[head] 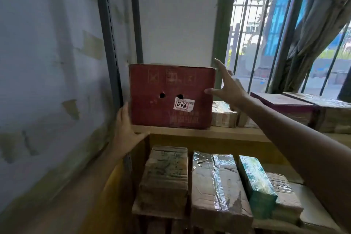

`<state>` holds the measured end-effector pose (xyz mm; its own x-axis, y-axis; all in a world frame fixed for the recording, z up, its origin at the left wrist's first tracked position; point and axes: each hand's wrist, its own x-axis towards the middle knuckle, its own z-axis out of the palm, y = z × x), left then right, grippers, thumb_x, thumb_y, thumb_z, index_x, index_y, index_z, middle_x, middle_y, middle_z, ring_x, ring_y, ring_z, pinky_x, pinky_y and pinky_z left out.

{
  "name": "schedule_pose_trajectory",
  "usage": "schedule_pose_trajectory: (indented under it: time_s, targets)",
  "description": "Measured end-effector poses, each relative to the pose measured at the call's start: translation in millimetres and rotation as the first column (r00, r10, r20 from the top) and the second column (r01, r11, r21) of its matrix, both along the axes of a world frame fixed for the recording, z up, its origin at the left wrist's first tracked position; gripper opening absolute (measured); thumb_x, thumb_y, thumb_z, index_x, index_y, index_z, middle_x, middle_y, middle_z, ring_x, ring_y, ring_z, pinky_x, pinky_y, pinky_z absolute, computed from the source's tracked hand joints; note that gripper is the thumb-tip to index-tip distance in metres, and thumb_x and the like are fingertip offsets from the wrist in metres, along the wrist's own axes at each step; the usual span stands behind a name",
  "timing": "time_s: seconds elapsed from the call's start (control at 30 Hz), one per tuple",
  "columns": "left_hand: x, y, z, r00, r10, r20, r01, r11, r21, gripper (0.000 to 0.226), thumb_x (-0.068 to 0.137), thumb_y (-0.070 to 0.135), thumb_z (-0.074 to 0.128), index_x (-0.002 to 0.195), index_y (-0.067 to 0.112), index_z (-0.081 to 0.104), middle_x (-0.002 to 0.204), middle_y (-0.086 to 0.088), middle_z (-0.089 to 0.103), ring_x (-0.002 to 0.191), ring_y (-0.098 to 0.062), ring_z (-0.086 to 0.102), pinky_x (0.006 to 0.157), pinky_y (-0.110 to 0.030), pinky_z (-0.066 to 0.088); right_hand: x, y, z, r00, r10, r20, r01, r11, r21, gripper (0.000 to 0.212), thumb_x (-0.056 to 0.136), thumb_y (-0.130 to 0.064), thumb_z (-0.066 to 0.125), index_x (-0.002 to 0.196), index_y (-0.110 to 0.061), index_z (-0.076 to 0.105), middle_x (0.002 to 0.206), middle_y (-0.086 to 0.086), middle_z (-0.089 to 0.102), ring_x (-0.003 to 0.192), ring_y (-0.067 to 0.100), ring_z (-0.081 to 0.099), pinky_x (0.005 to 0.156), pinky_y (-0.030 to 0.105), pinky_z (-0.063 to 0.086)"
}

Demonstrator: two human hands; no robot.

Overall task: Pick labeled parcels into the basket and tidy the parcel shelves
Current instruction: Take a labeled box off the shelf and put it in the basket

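Note:
A big red cardboard box [171,97] stands upright at the left end of the upper wooden shelf [199,131]. It has two holes and a white sticker with red print [183,104] on its front. My left hand [125,129] lies flat against the box's lower left edge. My right hand [226,85] is spread open at the box's right side, thumb on the front face, fingers up by the top corner. Neither hand lifts the box. No basket is in view.
Taped brown parcels [224,114] and a dark red flat box [283,104] lie to the right on the upper shelf. The lower shelf holds a worn brown parcel [167,176], a tape-wrapped parcel [214,186] and a green box [256,182]. A grey shelf post [108,34] and wall stand left, a barred window right.

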<state>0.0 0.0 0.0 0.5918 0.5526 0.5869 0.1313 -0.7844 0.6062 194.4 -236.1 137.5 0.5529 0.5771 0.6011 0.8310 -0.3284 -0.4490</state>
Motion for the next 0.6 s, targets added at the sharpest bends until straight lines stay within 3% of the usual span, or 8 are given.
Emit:
schedule_pose_trajectory:
  time_s: [0.07,0.17,0.23,0.33,0.43,0.5,0.57,0.6]
  targets:
    - [9,7,-2,1.000,-0.010,0.014,0.012,0.992,-0.122,0.107,0.061,0.039,0.082,0.143,0.023,0.016,0.142,0.000,0.035,0.130,-0.020,0.036,0.104,-0.036,0.033,8,12,-4,0.992,0.064,-0.105,-0.058,0.996,0.063,0.094,0.070,-0.026,0.080,0.143,-0.035,0.022,0.134,0.014,0.048,0.119,0.029,0.049,0.097,0.043,0.044]
    - [21,14,-8,0.997,-0.047,-0.058,0.038,0.990,-0.138,0.091,0.062,0.034,0.082,0.135,0.026,0.029,0.111,0.014,0.048,0.104,-0.009,0.051,0.085,-0.024,0.041,20,33,-16,0.960,0.166,-0.225,-0.121,0.972,0.202,0.088,0.067,-0.019,0.082,0.134,-0.028,0.026,0.115,0.004,0.059,0.096,0.017,0.059,0.084,0.026,0.051]
    - [26,13,-5,1.000,0.005,-0.026,-0.009,0.989,-0.145,0.086,0.066,0.029,0.080,0.135,0.022,0.029,0.109,0.012,0.050,0.100,-0.011,0.053,0.083,-0.025,0.043,26,41,-13,0.961,0.166,-0.222,-0.114,0.967,0.228,0.083,0.068,-0.018,0.081,0.131,-0.026,0.029,0.100,-0.005,0.058,0.083,0.007,0.057,0.068,0.008,0.047]
    - [28,3,1,0.997,0.074,-0.003,-0.073,0.989,-0.129,0.083,0.070,0.021,0.077,0.135,0.014,0.026,0.118,-0.005,0.056,0.105,-0.024,0.057,0.088,-0.036,0.050,28,41,-1,0.965,0.153,-0.214,-0.113,0.976,0.188,0.075,0.071,-0.020,0.079,0.128,-0.025,0.030,0.093,-0.010,0.055,0.075,-0.002,0.052,0.056,0.008,0.040]
    - [16,-12,14,0.991,0.081,0.111,-0.068,0.991,-0.114,0.077,0.076,0.019,0.073,0.136,0.017,0.026,0.114,0.000,0.055,0.100,-0.020,0.057,0.083,-0.033,0.049,23,34,19,0.974,0.156,-0.166,-0.126,0.976,0.179,0.072,0.073,-0.027,0.077,0.128,-0.025,0.030,0.095,-0.009,0.058,0.076,0.003,0.057,0.055,0.005,0.041]
    - [7,-19,37,0.958,0.102,0.268,-0.067,0.988,-0.138,0.068,0.077,0.021,0.071,0.133,0.017,0.034,0.115,0.003,0.053,0.102,-0.013,0.052,0.082,-0.027,0.044,17,28,39,0.967,0.183,-0.180,-0.132,0.956,0.263,0.073,0.076,-0.036,0.073,0.132,-0.030,0.027,0.106,0.001,0.064,0.089,0.018,0.063,0.074,0.022,0.051]
    - [0,-23,70,0.899,0.175,0.401,-0.118,0.979,-0.164,0.056,0.077,0.026,0.071,0.125,0.015,0.044,0.110,0.006,0.053,0.099,-0.009,0.050,0.080,-0.023,0.040,9,23,58,0.938,0.267,-0.223,-0.174,0.914,0.365,0.075,0.079,-0.041,0.070,0.136,-0.033,0.022,0.120,0.013,0.059,0.104,0.028,0.061,0.091,0.045,0.050]
    - [-2,-25,89,0.865,0.216,0.453,-0.152,0.973,-0.173,0.052,0.077,0.029,0.071,0.121,0.015,0.049,0.106,0.007,0.053,0.096,-0.007,0.049,0.077,-0.019,0.039,3,21,67,0.920,0.316,-0.233,-0.208,0.895,0.394,0.076,0.078,-0.043,0.069,0.136,-0.032,0.021,0.123,0.013,0.057,0.106,0.028,0.061,0.095,0.048,0.049]
